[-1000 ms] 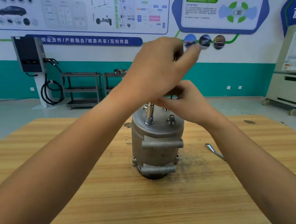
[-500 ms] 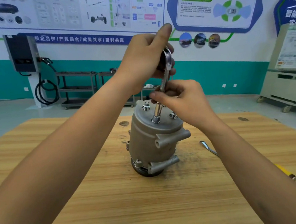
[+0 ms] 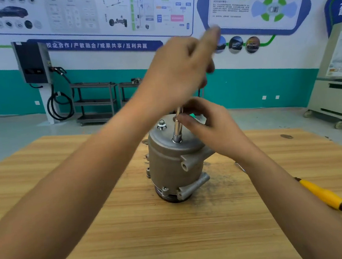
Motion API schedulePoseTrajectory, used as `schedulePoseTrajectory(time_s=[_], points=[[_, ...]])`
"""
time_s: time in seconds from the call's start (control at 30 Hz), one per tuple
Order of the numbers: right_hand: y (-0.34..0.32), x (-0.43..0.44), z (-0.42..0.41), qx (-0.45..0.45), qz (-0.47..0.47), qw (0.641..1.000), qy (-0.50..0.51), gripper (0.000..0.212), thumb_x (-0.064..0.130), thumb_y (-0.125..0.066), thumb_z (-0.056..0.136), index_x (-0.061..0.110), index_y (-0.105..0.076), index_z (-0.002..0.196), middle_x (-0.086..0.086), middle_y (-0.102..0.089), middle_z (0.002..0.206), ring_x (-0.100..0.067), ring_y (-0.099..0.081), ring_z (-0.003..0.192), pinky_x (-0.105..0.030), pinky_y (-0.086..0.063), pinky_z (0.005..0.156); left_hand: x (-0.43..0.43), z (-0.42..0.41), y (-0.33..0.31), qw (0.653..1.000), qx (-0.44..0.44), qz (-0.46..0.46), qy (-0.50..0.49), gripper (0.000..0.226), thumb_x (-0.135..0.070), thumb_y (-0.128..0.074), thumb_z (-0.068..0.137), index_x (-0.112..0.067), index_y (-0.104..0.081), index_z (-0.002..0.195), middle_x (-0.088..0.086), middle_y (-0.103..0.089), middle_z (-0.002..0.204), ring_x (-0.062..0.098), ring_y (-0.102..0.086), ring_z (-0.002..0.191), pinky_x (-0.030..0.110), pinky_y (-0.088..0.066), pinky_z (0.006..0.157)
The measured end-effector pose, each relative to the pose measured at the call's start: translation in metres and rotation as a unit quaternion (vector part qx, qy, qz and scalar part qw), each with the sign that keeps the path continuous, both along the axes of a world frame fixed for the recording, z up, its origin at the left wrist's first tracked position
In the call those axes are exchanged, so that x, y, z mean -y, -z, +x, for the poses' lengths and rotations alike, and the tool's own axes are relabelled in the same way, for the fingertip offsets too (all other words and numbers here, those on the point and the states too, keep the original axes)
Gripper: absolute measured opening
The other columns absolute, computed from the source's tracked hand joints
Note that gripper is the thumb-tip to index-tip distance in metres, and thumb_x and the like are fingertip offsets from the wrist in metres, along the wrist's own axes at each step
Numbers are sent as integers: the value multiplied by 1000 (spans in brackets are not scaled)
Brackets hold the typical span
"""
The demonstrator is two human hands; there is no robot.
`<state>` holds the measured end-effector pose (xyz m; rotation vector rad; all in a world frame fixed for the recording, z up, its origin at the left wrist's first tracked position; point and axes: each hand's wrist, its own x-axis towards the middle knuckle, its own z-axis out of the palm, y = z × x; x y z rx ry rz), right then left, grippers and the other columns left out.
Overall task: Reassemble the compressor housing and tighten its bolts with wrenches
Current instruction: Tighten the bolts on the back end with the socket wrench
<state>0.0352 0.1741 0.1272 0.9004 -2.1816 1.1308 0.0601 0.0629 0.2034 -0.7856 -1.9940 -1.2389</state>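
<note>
Left hand [image 3: 181, 70] swings clockwise from its position half a second ago: the index finger that pointed up then now points right, and the whole hand is motion-blurred. Compressor housing [image 3: 175, 164] stands upright on its end near the middle of the wooden table [image 3: 134, 237], turned slightly compared with the earlier frame. Socket wrench [image 3: 177, 128] stands nearly vertical, with its socket seated on a bolt at the front of the top cover. The left hand closes over the wrench's upper end; blur hides the handle itself, so the grip is judged from the curled fingers. Right hand [image 3: 212, 129] curls round the shaft low down, fingertips pinching it just above the socket to steady it. A second bolt [image 3: 161, 124] with its washer sits exposed on the cover to the left of the socket. A yellow-handled tool [image 3: 322, 193] lies on the table to the right, well apart from the housing. Step in hand, as judged: running down one cover bolt. Risks: the housing is not clamped and rests on a narrow base, so swing torque could rotate or tip it. A leaning shaft could let the socket ride off the bolt head and round it. Full tightening of this bolt before the others could seat the cover unevenly. Fingers close to the socket could be pinched if it slips.
</note>
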Motion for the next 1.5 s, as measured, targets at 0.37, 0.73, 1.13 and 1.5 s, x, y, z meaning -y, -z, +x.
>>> schedulePoseTrajectory(time_s=[0.37,0.73,1.13,1.5], points=[[0,7,1,57,-37,997,-24,22,5,-48,95,20,-58,106,6,-68,100,-7,-60,107,-27,-44,97,11,-19,1,890,228,242,313,42,-40,-43,96,-15,-52,64,-5,-49,48,10,-56,50,23,-49,57],[27,13,15,-59,-10,964,258,73,51,-67,77,17,-44,137,-1,-44,142,-10,-34,130,-51,-13,115,-8,-17,7,969,82,228,51,43,-34,-41,99,-8,-50,66,5,-57,49,16,-55,39,20,-43,42],[74,44,17,-105,40,925,363,108,60,-65,62,3,-25,146,-14,-21,154,-21,-4,141,-59,6,104,-5,-23,4,892,168,408,101,47,-43,-23,101,-15,-33,64,-4,-40,38,13,-26,33,17,-23,38],[92,9,24,61,-110,959,254,120,65,-65,47,19,-15,147,9,-41,128,-9,-30,125,-39,-28,109,-6,-19,11,890,198,323,253,48,-32,-31,99,-13,-33,55,-5,-24,38,11,-14,35,16,-16,39]])
